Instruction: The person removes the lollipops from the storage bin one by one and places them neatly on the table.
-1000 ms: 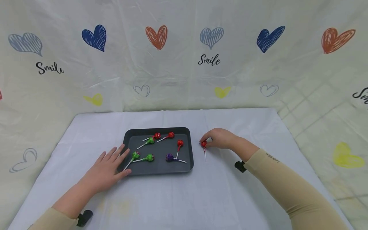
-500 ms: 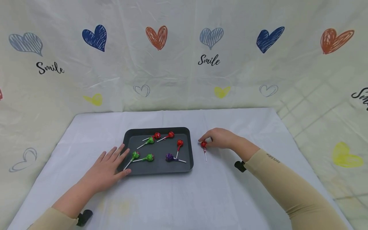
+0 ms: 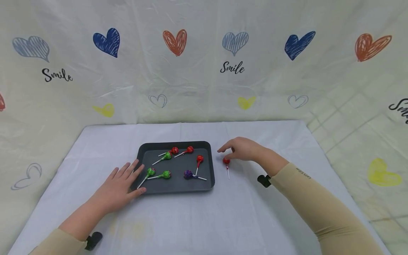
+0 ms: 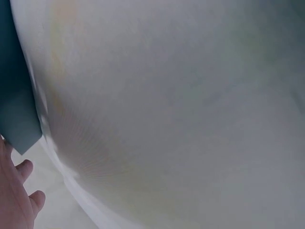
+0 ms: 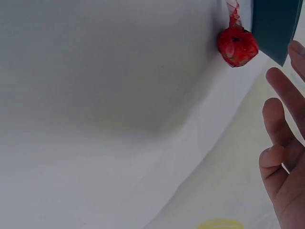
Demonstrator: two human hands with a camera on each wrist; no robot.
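Observation:
My left hand rests with spread fingers at the left edge of a dark grey tray. Only part of that hand shows at the border of the left wrist view. A red lollipop lies on the white cloth just right of the tray, its stick toward me. Over it hovers my right hand, fingers apart and holding nothing. In the right wrist view, the lollipop is clear of the visible fingers.
Inside the tray lie three red lollipops, such as one at its right, three green ones, such as one at the front, and a purple lollipop. A printed curtain hangs behind the table.
My right hand has let go of the red lollipop and lifted slightly, its fingers spreading. The lollipop stays on the cloth. My left hand has kept its place on the tray.

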